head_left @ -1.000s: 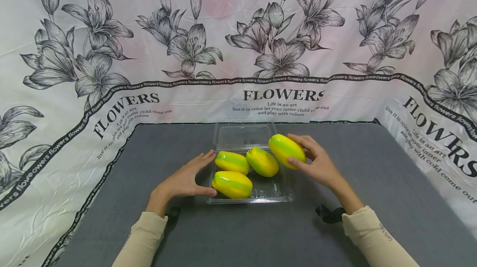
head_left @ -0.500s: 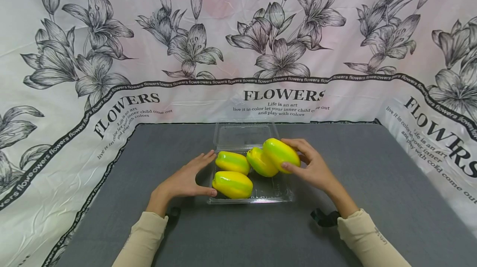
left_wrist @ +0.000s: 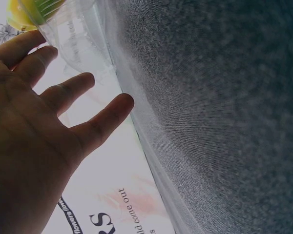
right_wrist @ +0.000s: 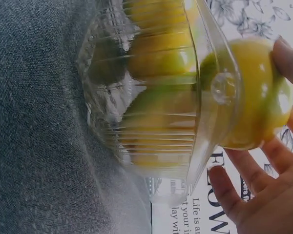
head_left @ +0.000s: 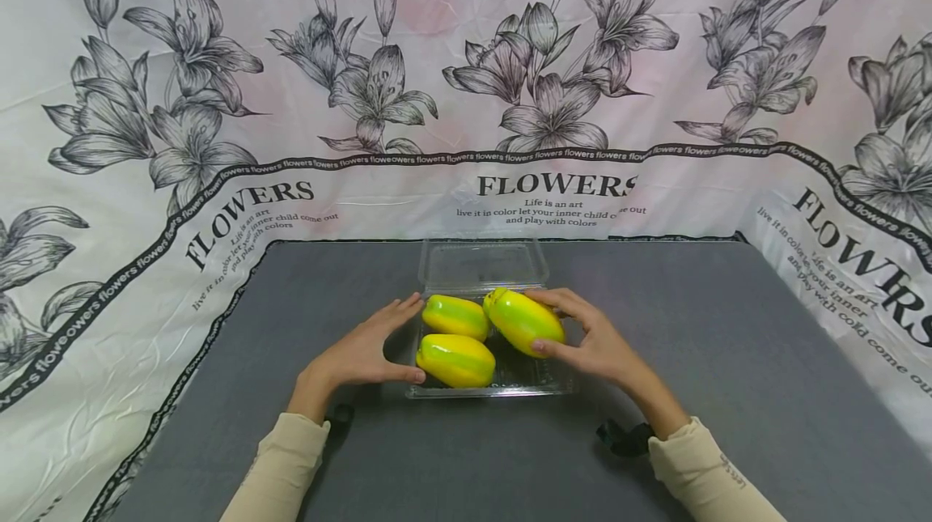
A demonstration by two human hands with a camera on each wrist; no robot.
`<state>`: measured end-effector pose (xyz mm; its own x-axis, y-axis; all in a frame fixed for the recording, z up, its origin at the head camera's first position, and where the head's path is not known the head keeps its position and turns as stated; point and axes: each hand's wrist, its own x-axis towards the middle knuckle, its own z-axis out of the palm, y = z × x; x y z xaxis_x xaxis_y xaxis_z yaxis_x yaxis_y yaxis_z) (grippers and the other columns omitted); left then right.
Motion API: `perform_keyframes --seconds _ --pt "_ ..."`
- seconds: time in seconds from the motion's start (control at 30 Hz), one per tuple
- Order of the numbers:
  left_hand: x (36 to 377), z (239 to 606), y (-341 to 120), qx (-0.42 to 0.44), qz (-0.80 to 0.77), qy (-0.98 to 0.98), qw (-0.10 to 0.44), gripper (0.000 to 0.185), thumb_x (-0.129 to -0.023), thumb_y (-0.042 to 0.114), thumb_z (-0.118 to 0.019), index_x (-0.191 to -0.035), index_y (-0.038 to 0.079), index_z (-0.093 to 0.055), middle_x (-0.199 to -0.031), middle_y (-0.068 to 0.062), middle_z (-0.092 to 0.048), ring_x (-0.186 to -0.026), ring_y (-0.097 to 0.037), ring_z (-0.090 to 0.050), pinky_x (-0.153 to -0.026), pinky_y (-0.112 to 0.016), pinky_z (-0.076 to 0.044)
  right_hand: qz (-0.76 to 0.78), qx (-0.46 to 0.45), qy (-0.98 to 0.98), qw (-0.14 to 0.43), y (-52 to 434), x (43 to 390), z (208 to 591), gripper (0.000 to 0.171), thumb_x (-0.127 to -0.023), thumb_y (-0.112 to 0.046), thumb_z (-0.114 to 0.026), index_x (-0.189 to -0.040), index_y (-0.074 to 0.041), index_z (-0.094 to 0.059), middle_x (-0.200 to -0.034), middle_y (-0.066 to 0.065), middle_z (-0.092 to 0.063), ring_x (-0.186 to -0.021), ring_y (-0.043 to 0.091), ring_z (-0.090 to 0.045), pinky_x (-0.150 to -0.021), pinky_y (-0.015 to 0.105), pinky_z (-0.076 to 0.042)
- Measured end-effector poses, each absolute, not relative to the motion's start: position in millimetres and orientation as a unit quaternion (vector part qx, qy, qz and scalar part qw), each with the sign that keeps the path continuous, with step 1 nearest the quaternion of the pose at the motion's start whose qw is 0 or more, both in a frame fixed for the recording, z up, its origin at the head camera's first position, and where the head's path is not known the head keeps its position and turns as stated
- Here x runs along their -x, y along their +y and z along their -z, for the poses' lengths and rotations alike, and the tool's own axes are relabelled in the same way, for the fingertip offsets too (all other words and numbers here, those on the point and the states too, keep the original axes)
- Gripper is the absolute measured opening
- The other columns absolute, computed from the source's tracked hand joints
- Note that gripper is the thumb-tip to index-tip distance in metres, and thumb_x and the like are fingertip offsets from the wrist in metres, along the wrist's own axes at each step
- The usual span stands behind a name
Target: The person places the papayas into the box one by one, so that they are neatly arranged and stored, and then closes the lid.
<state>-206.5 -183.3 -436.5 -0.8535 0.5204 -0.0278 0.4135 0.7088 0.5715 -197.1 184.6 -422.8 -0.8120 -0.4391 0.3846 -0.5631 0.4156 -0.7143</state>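
The right hand (head_left: 593,344) grips a yellow-green star fruit (head_left: 524,321) with curled fingers, over the far right part of the clear plastic container (head_left: 535,384) on the grey table (head_left: 728,360). The left hand (head_left: 360,354) rests, fingers straight, against the container's left side beside two more star fruits (head_left: 455,360).

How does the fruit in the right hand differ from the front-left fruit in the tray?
The held fruit is gripped by the right hand over the clear tray; the front-left fruit lies loose in the tray. The held fruit slants diagonally; the front-left fruit lies nearly crosswise. Both are yellow with green bands and similar in shape.
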Motion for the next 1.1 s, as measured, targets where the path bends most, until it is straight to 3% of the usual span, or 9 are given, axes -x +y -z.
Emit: perform_keyframes --seconds 0.3,0.6,1.1 --pt "205.9 435.2 -182.6 -0.249 -0.287 0.920 0.098 0.107 -0.070 0.064 -0.075 -0.155 0.032 -0.018 -0.163 0.013 -0.011 -0.152 -0.032 -0.008 -0.113 -0.068 -0.018 -0.421 -0.321 -0.848 0.036 184.0 194.9 426.5 0.063 -0.078 -0.027 -0.081 -0.135 -0.028 -0.055 -0.129 -0.006 -0.058 -0.106 0.011 -0.047 -0.092 0.050 -0.036" --pt "205.1 434.3 -182.1 -0.247 -0.285 0.921 0.100 0.107 -0.070 0.065 -0.074 -0.155 0.032 -0.018 -0.163 0.013 -0.011 -0.152 -0.032 -0.008 -0.113 -0.068 -0.018 -0.390 -0.336 -0.857 0.019 185.7 194.7 431.8 0.057 -0.075 -0.040 -0.082 -0.127 -0.033 -0.059 -0.121 -0.011 -0.061 -0.108 0.010 -0.054 -0.089 0.041 -0.026" --pt "205.6 435.2 -181.4 -0.249 -0.285 0.920 0.100 0.106 -0.071 0.058 -0.077 -0.155 0.032 -0.018 -0.163 0.013 -0.010 -0.152 -0.031 -0.008 -0.114 -0.067 -0.018 -0.396 -0.337 -0.854 -0.007 189.2 195.4 435.4 0.060 -0.069 -0.038 -0.086 -0.122 -0.032 -0.058 -0.108 -0.012 -0.060 -0.099 0.008 -0.055 -0.093 0.046 -0.025"
